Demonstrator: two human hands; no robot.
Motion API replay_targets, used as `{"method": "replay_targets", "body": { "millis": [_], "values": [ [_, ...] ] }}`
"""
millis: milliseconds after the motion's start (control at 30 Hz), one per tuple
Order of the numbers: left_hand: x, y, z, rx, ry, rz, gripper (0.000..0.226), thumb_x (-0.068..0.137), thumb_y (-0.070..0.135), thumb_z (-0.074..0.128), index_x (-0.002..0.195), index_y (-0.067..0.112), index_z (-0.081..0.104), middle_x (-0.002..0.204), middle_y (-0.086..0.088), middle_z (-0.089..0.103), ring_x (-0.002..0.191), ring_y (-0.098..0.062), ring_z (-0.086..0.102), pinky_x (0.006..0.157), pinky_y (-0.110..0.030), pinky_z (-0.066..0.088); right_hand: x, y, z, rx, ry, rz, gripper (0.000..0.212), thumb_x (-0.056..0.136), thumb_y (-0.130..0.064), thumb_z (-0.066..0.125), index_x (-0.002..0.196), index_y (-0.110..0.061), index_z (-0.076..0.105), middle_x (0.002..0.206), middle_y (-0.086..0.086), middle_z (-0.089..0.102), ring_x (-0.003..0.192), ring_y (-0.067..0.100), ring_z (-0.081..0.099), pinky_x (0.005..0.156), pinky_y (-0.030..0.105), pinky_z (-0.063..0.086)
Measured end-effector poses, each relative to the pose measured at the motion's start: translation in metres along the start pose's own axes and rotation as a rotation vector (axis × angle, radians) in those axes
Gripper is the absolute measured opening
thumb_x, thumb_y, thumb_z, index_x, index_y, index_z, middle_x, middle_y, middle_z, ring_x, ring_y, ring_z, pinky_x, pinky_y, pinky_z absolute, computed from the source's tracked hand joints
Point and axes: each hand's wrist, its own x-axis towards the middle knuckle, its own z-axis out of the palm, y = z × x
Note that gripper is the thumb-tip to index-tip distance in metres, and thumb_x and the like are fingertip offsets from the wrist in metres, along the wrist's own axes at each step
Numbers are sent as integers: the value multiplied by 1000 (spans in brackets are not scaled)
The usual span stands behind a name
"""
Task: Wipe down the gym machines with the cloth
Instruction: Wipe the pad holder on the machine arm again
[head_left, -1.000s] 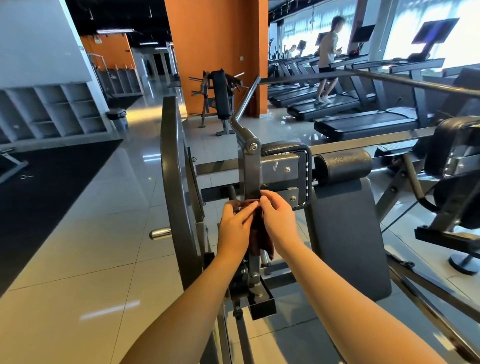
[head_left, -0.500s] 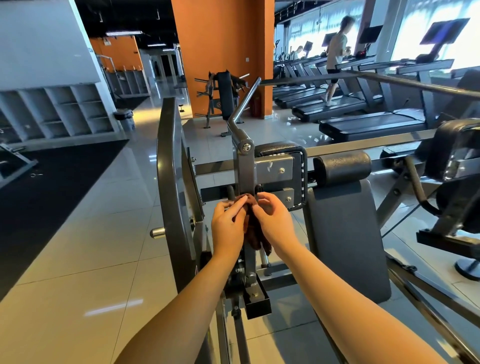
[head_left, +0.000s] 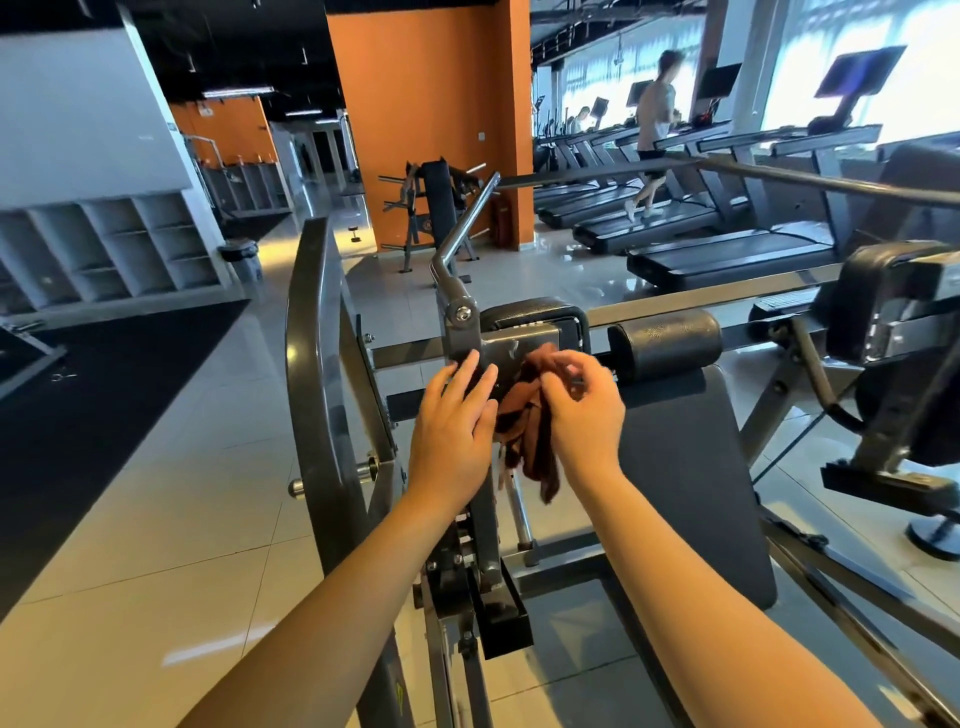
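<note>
**Cloth bunched at the machine's metal bracket**

Cloth (head_left: 525, 428), rust-brown and crumpled into a loose rope, hangs between my two hands in front of the weight machine (head_left: 470, 519). Its upper end sits against the grey metal bracket (head_left: 511, 344), and its lower end dangles free beside the chrome rod below.

My right hand (head_left: 584, 413) holds the cloth from the right. Its fingers (head_left: 566, 364) are curled, and the thumb and fingertips pinch the top folds of the fabric just under the bracket.

My left hand (head_left: 451, 431) lies flat just left of the cloth. Its fingers (head_left: 470, 371) are straight and close together, pointing up, with their tips over the lower edge of the bracket where it meets the upright post. I cannot tell whether the palm presses on the post or only hovers over it.

Right of the bracket sits a black roller pad (head_left: 667, 343), with the dark back pad (head_left: 691, 478) sloping down beneath it. A curved grey frame piece (head_left: 311, 364) rises at the left of the machine, and a bent chrome handle (head_left: 467, 223) angles up and away from the pivot bolt.

Beyond, a row of treadmills (head_left: 727, 260) runs along bright windows, and a person (head_left: 655, 135) is running on one of them. An orange pillar (head_left: 431, 104) stands behind the machine, white cubby shelves (head_left: 104, 249) line the left wall, and the tiled floor (head_left: 156, 519) is glossy.
</note>
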Motion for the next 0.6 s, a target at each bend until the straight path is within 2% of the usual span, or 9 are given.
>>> {"method": "replay_targets", "body": {
  "millis": [100, 200, 267, 367, 500, 600],
  "values": [
    [4, 2, 6, 64, -15, 18, 45, 109, 31, 39, 154, 24, 40, 161, 22, 13, 153, -7, -3, 121, -38, 14, 12, -3, 12, -145, 3, -53, 26, 97, -22, 65, 124, -22, 67, 116, -6, 59, 108, 7, 56, 89, 11, 41],
    [-1, 1, 17, 25, -1, -28, 46, 109, 31, 40, 155, 25, 38, 161, 21, 11, 148, 4, -17, 119, -37, 15, 7, -3, 32, -182, -43, -69, 28, 97, -19, 67, 124, -17, 69, 116, -6, 59, 102, 1, 54, 83, 4, 41],
    [-1, -4, 21, -6, 0, -43, 46, 109, 31, 38, 155, 24, 37, 165, 14, 20, 149, 6, -18, 118, -34, 13, 6, -3, 33, -173, -101, -91, 27, 97, -17, 67, 123, -16, 71, 115, -5, 60, 103, 1, 56, 85, 3, 43],
    [-1, -12, 19, -5, -8, 29, 46, 110, 28, 38, 154, 20, 39, 164, 9, 29, 153, 0, -10, 120, -29, 6, 16, -1, 18, -239, -121, -144, 25, 96, -17, 68, 120, -18, 72, 111, -4, 61, 97, -1, 55, 83, 6, 44],
    [0, -17, 14, -14, -8, 20, 46, 110, 29, 37, 155, 22, 37, 166, 12, 21, 151, 6, -9, 114, -15, 0, 16, 1, 26, -190, 37, -84, 24, 97, -18, 66, 120, -20, 71, 109, -9, 58, 97, -5, 54, 81, 4, 41],
    [2, -15, 15, -38, 5, 4, 47, 110, 29, 36, 156, 22, 36, 166, 12, 21, 152, 4, -6, 115, -16, 1, 3, 2, 44, -158, -22, -82, 25, 97, -17, 66, 121, -18, 72, 109, -9, 58, 97, -7, 54, 82, -1, 41]
  ]
}}
